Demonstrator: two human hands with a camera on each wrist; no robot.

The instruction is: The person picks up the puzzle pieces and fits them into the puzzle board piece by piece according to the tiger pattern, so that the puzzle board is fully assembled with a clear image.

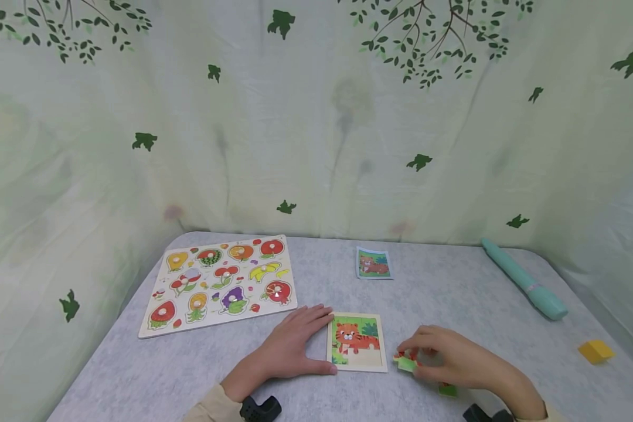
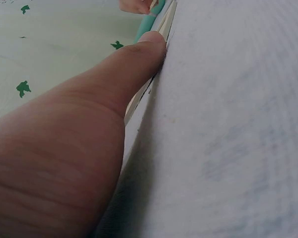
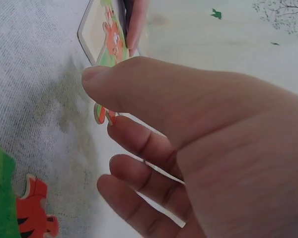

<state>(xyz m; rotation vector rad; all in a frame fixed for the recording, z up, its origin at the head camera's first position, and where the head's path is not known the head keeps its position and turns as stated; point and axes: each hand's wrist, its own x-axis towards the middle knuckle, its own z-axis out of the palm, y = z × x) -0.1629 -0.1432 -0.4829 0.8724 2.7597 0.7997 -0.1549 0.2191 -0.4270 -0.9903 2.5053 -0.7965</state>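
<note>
A small tiger jigsaw board lies in the middle of the table, with bare wood showing at its lower right. My left hand rests along the board's left side, fingertips at the upper left corner. Its thumb touches the lower left corner. Just right of the board, my right hand pinches a green and orange jigsaw piece between thumb and fingers, partly covering it. Under that hand lies another jigsaw piece, green with striped orange in the right wrist view.
A fruit peg puzzle lies at the back left. Behind the tiger board is a small tiger picture card. A teal tapered tube lies at the back right, and a yellow block near the right edge. Printed curtains surround the table.
</note>
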